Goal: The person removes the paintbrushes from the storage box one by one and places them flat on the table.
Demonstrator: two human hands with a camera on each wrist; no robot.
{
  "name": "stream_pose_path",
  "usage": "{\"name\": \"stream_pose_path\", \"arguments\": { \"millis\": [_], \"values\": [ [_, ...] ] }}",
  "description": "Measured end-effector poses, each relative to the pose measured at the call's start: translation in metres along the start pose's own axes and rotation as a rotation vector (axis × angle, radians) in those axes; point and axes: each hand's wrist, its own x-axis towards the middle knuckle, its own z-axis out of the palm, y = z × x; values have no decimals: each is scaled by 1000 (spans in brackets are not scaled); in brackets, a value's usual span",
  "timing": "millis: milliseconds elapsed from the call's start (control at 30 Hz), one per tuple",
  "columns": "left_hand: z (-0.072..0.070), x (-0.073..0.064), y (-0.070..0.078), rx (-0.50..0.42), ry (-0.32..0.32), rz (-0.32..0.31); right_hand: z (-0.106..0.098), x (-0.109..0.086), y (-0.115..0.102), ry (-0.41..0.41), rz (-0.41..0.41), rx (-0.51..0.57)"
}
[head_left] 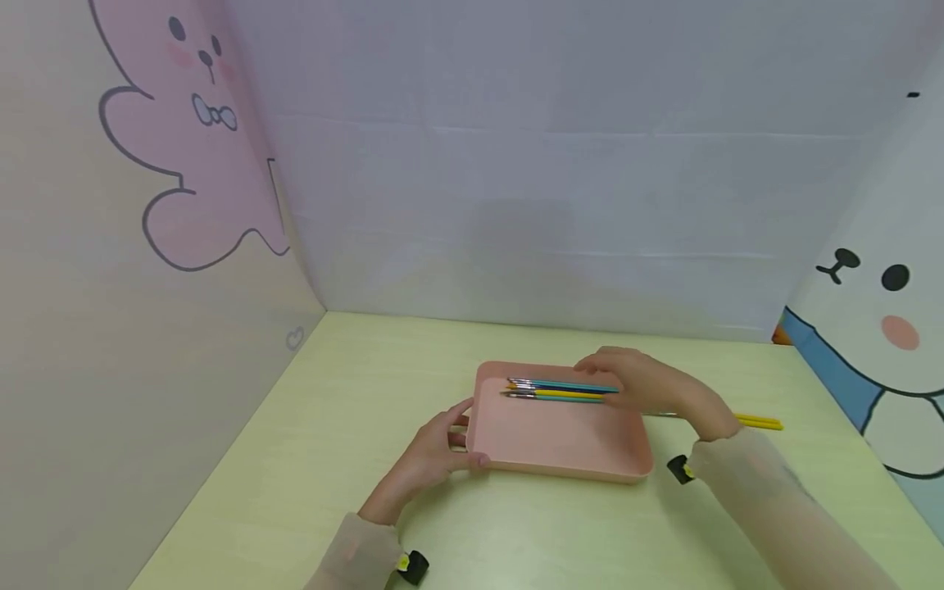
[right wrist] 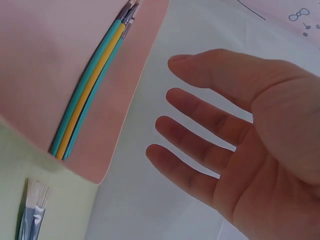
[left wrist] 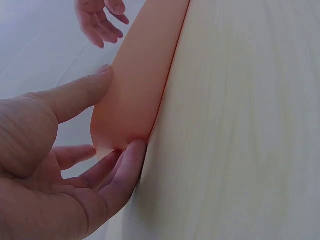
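A shallow pink tray (head_left: 546,442) sits on the pale table. My left hand (head_left: 431,449) holds its left end, thumb at the near corner and fingers against the end wall, as the left wrist view also shows. Several slim paintbrushes (head_left: 556,394) with teal, yellow and dark handles lie side by side along the tray's far side, bristles pointing left. Over the right end of the tray is my right hand (head_left: 645,383), hiding part of the handles in the head view. In the right wrist view its fingers are spread and hold nothing, apart from the brushes.
More brushes with yellow handles (head_left: 760,422) lie on the table right of the tray, partly behind my right wrist; their pale bristles (right wrist: 37,194) show in the right wrist view. Cartoon-printed sheets hang left and right, and a plain back sheet (head_left: 516,205) closes the far side.
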Motion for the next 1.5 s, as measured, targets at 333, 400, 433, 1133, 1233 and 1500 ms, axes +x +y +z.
{"name": "stream_pose_path", "arguments": {
  "millis": [333, 400, 433, 1133, 1233, 1500],
  "values": [
    [1, 0, 1, -10, 1, 4, 14, 27, 4, -156, 26, 149],
    [1, 0, 0, -13, 0, 0, 17, 31, 5, -174, 32, 150],
    [1, 0, 0, -13, 0, -2, 19, 32, 5, -181, 33, 144],
    [0, -1, 0, -11, 3, -5, 36, 46, 12, -243, 33, 93],
    [0, -1, -1, -16, 1, -1, 37, 48, 12, -245, 49, 83],
    [0, -1, 1, -19, -2, 0, 40, 53, 11, -275, 62, 26]
  ]
}}
